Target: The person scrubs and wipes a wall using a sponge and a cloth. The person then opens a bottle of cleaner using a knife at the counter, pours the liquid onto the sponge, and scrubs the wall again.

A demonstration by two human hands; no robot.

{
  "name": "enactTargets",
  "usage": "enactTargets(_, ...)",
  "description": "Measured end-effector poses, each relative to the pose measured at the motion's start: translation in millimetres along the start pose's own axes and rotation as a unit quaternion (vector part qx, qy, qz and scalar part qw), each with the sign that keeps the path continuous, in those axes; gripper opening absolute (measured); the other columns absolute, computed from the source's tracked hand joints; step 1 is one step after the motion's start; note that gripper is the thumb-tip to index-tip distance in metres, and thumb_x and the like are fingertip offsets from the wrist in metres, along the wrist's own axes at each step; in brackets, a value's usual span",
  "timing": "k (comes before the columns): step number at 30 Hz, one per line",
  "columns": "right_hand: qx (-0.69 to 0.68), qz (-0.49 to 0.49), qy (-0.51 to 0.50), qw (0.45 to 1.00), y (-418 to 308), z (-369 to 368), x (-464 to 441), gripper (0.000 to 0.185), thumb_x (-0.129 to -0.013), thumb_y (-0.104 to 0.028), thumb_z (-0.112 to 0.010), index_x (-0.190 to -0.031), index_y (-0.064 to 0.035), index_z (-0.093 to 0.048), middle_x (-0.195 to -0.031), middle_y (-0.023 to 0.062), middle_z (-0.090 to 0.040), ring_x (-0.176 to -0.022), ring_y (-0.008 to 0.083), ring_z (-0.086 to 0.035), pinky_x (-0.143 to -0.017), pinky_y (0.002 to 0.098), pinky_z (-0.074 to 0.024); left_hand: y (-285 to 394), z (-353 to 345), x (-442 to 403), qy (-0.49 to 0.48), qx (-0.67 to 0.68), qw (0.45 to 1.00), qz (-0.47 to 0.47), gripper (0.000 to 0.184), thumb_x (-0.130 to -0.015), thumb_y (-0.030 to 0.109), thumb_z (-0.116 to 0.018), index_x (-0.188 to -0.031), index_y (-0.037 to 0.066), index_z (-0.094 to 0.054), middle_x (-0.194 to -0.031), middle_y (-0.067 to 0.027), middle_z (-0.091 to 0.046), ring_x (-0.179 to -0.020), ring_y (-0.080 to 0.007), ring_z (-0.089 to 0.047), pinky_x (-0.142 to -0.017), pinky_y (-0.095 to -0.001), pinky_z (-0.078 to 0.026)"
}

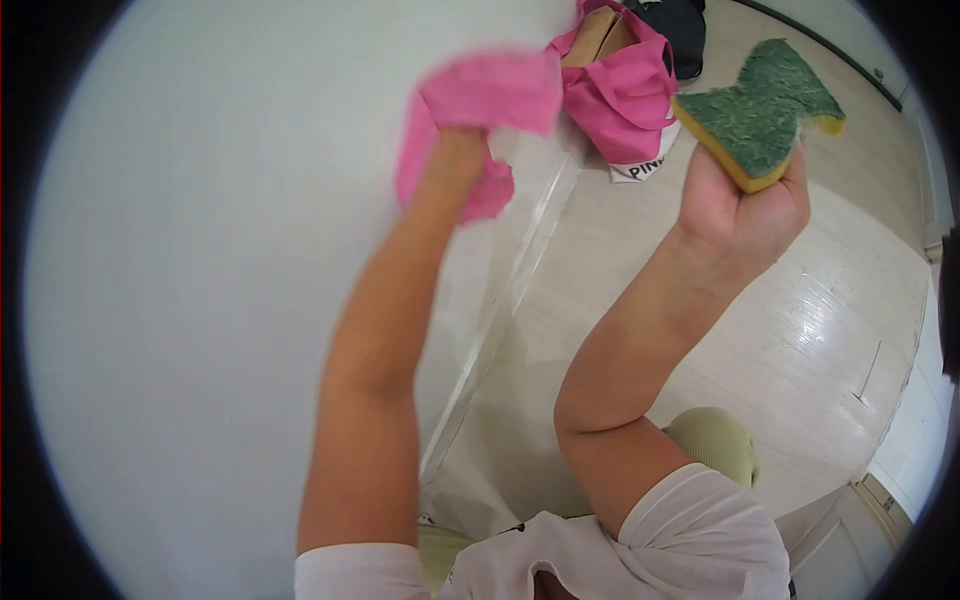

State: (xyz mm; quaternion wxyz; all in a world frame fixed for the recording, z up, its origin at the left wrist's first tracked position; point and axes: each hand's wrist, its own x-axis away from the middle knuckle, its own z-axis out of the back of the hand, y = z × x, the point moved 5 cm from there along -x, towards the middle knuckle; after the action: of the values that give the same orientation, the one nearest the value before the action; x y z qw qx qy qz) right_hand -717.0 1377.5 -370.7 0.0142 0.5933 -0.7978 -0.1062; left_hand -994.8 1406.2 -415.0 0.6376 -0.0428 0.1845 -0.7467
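Note:
A pink cloth (pixel 490 85) covers most of my left hand (pixel 461 150), which holds it against the white wall (pixel 220 250). The fingers are hidden under the cloth, and its edges look slightly blurred. My right hand (pixel 745 205) is raised on the right, away from the wall, gripping a sponge (pixel 765 110) from below. The sponge has a green scouring side facing up, a yellow layer beneath, and a narrowed middle.
A pink bag (pixel 622 100) with a brown item inside stands on the pale floor (pixel 800 330) by the wall. Behind it is a black bag (pixel 685 30). A baseboard (pixel 500 325) runs along the wall's foot. A door (pixel 850 540) shows at lower right.

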Motion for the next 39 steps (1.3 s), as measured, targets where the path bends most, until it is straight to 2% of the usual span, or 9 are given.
enactTargets(7, -0.029, -0.094, -0.060, 0.993, 3, 20, -5, 0.026, -0.089, -0.005, -0.040, -0.114, -0.0001, -0.046, -0.108, 0.0144, -0.058, -0.098, 0.0258, -0.059, -0.090, 0.0424, -0.0465, 32, -7, 182, -0.094, 0.103, 0.988, 0.069, 0.035, -0.080, 0.023, -0.057, -0.111, 0.006, -0.056, -0.105, -0.0130, -0.058, -0.099, -0.0316, -0.053, -0.084, -0.0444, -0.041)
enactTargets(12, 0.016, -0.097, 0.003, 0.995, 27, 34, 14, 0.034, -0.090, -0.004, -0.039, -0.124, -0.0007, -0.039, -0.117, 0.0178, -0.053, -0.105, 0.0294, -0.055, -0.090, 0.0448, -0.0447, -15, 147, 305, -0.006, 0.054, 0.968, 0.244, 0.046, -0.080, 0.028, -0.061, -0.119, 0.006, -0.052, -0.117, -0.0135, -0.055, -0.113, -0.0322, -0.048, -0.096, -0.0439, -0.037)
enactTargets(15, 0.063, -0.131, 0.038, 0.989, 53, 2, 35, 0.039, -0.090, -0.005, -0.038, -0.128, 0.0003, -0.036, -0.118, 0.0179, -0.052, -0.106, 0.0291, -0.055, -0.091, 0.0437, -0.0443, -53, 283, 314, 0.060, -0.203, 0.951, 0.225, 0.046, -0.078, 0.032, -0.062, -0.114, 0.005, -0.056, -0.114, -0.0137, -0.057, -0.106, -0.0339, -0.052, -0.091, -0.0440, -0.040)
enactTargets(17, 0.098, -0.155, 0.053, 0.982, 68, -28, 57, 0.040, -0.090, -0.005, -0.038, -0.129, 0.0009, -0.035, -0.117, 0.0176, -0.052, -0.105, 0.0286, -0.055, -0.092, 0.0428, -0.0440, -78, 376, 307, 0.138, -0.368, 0.896, 0.206, 0.041, -0.076, 0.034, -0.061, -0.105, 0.005, -0.061, -0.106, -0.0140, -0.061, -0.095, -0.0345, -0.057, -0.082, -0.0444, -0.044)
enactTargets(22, 0.047, -0.325, -0.057, 0.943, 116, -102, 118, 0.046, -0.089, -0.005, -0.038, -0.134, 0.0003, -0.029, -0.117, 0.0178, -0.052, -0.101, 0.0270, -0.056, -0.085, 0.0415, -0.0476, -135, 550, 366, 0.280, -0.306, 0.791, 0.450, 0.034, -0.086, 0.032, -0.049, -0.095, 0.002, -0.062, -0.096, -0.0172, -0.063, -0.088, -0.0345, -0.058, -0.075, -0.0423, -0.043)
enactTargets(25, 0.044, -0.322, -0.083, 0.942, 129, -129, 116, 0.048, -0.089, -0.006, -0.037, -0.135, 0.0005, -0.026, -0.118, 0.0190, -0.051, -0.102, 0.0268, -0.056, -0.082, 0.0408, -0.0491, -151, 572, 475, 0.527, -0.258, 0.623, 0.518, 0.046, -0.091, 0.039, -0.041, -0.103, -0.001, -0.060, -0.104, -0.0192, -0.061, -0.095, -0.0342, -0.057, -0.080, -0.0402, -0.043)
enactTargets(29, 0.011, -0.327, -0.128, 0.936, 137, -164, 125, 0.048, -0.089, -0.005, -0.037, -0.135, 0.0007, -0.027, -0.119, 0.0194, -0.051, -0.103, 0.0266, -0.056, -0.082, 0.0394, -0.0501, -148, 550, 552, 0.605, -0.082, 0.475, 0.634, 0.050, -0.093, 0.041, -0.038, -0.123, 0.002, -0.048, -0.120, -0.0150, -0.054, -0.112, -0.0305, -0.050, -0.097, -0.0351, -0.036)
enactTargets(32, -0.003, -0.373, -0.133, 0.918, 143, -191, 150, 0.047, -0.088, -0.004, -0.037, -0.134, 0.0009, -0.030, -0.120, 0.0180, -0.050, -0.102, 0.0253, -0.057, -0.082, 0.0386, -0.0505, -146, 552, 523, 0.583, -0.129, 0.512, 0.618, 0.049, -0.092, 0.041, -0.039, -0.122, 0.003, -0.049, -0.120, -0.0144, -0.054, -0.111, -0.0303, -0.050, -0.097, -0.0355, -0.037)
enactTargets(39, -0.034, -0.391, -0.238, 0.888, 146, -240, 227, 0.048, -0.088, -0.004, -0.036, -0.135, 0.0019, -0.028, -0.120, 0.0191, -0.049, -0.101, 0.0262, -0.057, -0.081, 0.0380, -0.0507, -140, 559, 327, 0.410, -0.276, 0.781, 0.383, 0.046, -0.090, 0.040, -0.043, -0.121, 0.006, -0.050, -0.118, -0.0130, -0.055, -0.110, -0.0297, -0.051, -0.096, -0.0365, -0.038)
